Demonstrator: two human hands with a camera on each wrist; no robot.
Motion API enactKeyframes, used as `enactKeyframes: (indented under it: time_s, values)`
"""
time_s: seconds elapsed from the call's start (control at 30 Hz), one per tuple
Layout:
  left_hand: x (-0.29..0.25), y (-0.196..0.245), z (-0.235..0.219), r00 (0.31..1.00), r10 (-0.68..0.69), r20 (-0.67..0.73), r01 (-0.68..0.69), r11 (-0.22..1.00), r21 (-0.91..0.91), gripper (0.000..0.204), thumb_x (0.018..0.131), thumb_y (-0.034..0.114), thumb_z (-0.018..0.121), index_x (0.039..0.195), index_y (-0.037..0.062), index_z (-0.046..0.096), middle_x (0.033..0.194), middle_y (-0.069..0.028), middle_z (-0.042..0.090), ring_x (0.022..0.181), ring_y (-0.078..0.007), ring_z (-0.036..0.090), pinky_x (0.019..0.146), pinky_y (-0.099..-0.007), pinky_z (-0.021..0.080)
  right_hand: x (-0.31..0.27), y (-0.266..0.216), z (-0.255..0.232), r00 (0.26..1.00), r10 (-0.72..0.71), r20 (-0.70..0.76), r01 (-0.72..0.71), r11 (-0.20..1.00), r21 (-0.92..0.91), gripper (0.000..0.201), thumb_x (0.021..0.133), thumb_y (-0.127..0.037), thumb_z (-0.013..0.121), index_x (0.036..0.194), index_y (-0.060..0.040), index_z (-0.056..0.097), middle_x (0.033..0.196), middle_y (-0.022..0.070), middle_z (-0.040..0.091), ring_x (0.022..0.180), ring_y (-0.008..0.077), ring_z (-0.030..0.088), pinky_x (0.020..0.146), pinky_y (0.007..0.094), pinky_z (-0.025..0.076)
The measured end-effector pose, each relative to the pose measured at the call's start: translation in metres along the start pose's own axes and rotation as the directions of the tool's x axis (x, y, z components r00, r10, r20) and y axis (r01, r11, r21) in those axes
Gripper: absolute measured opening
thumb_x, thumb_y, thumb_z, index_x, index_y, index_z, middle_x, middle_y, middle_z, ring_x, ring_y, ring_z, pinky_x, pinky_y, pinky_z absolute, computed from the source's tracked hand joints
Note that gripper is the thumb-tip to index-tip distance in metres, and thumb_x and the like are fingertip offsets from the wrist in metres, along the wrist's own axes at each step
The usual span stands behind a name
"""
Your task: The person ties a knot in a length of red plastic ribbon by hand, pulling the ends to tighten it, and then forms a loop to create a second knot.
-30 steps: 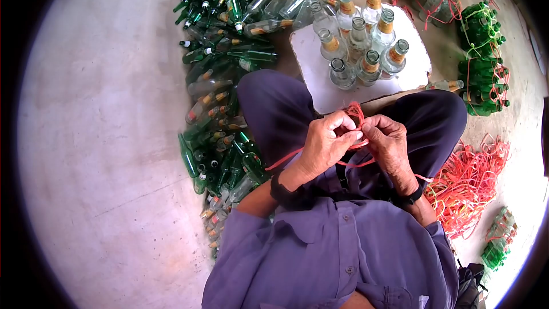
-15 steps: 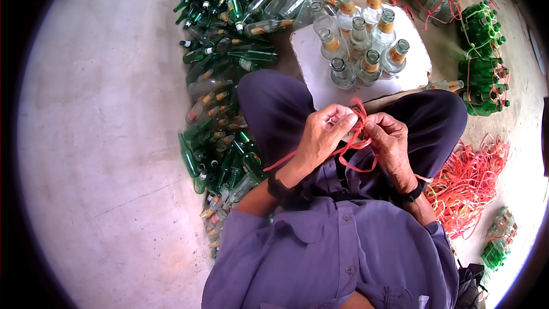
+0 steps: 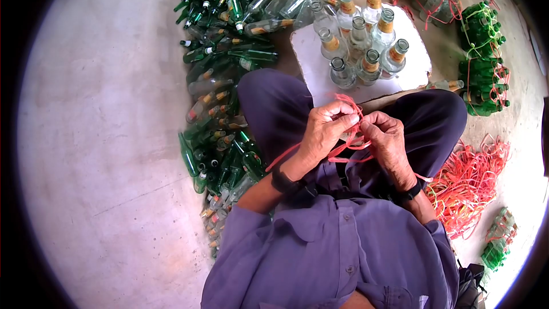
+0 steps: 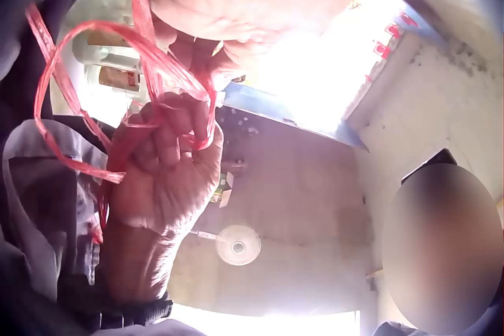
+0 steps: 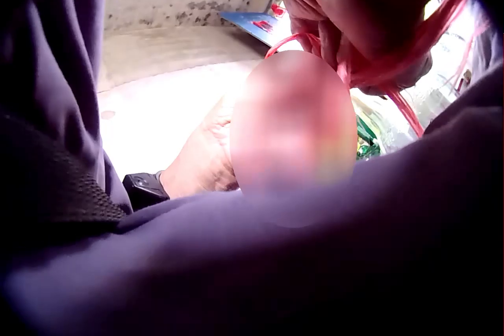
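In the head view my left hand (image 3: 325, 133) and right hand (image 3: 388, 138) meet above the lap, close together. Between them is a tangle of red plastic twine (image 3: 350, 143), with loops hanging below the fingers and a strand running over the left forearm. The left thumb and forefinger pinch the twine near its upper end; the right thumb and forefinger pinch it from the other side. In the left wrist view, the right hand (image 4: 169, 174) has curled fingers, and a wide loop of twine (image 4: 59, 60) hangs beside it. A blurred patch hides part of the right wrist view.
Several clear glass bottles (image 3: 358, 40) stand on a white board (image 3: 317, 96) in front of the knees. Loose green and clear bottles (image 3: 223, 109) lie heaped to the left. On the right are tied green bottles (image 3: 483, 74) and a pile of red twine (image 3: 466, 189).
The left hand moved slightly right and up, then back a little left. The twine's upper end shifted up and left, and its loops dropped lower and spread between the hands.
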State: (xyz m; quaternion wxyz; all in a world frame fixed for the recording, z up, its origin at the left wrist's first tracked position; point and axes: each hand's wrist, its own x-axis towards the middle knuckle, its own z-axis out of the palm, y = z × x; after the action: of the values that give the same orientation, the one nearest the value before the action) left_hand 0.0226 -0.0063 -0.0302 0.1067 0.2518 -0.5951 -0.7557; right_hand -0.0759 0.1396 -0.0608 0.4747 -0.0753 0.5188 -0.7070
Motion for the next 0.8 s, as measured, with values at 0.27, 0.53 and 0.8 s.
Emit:
enactKeyframes:
  time_s: [0.27, 0.53, 0.8]
  values:
    - [0.004, 0.009, 0.003, 0.999, -0.017, 0.030, 0.019, 0.998, -0.054, 0.007, 0.094, 0.005, 0.064, 0.092, -0.0009, 0.066, 0.083, -0.0018, 0.064, 0.076, -0.0075, 0.059, 0.069, -0.0238, 0.052, 0.005, 0.002, -0.004, 0.998, -0.040, 0.040, 0.033, 0.988, 0.153, 0.009, 0.092, -0.007, 0.067, 0.091, 0.0011, 0.068, 0.079, -0.0008, 0.066, 0.068, 0.0052, 0.055, 0.064, 0.0218, 0.045]
    - [0.002, 0.010, -0.001, 0.978, -0.194, 0.079, 0.204, 0.970, -0.135, 0.012, 0.097, 0.012, 0.064, 0.096, -0.0002, 0.065, 0.080, -0.0019, 0.064, 0.069, -0.0062, 0.058, 0.064, -0.0217, 0.050, 0.002, -0.002, 0.000, 0.999, 0.025, 0.020, -0.028, 0.992, 0.122, 0.009, 0.093, -0.007, 0.066, 0.092, 0.0014, 0.068, 0.080, 0.0007, 0.067, 0.067, 0.0057, 0.057, 0.062, 0.0201, 0.046]
    - [0.000, -0.001, -0.002, 0.996, -0.044, 0.082, 0.033, 0.990, 0.135, 0.010, 0.093, 0.008, 0.066, 0.093, -0.0015, 0.064, 0.081, 0.0001, 0.064, 0.071, -0.0039, 0.055, 0.065, -0.0207, 0.047, 0.001, 0.000, 0.001, 0.998, -0.052, -0.047, 0.051, 0.999, -0.019, 0.009, 0.093, -0.008, 0.066, 0.091, -0.0002, 0.069, 0.077, -0.0025, 0.065, 0.066, 0.0032, 0.054, 0.060, 0.0190, 0.042]
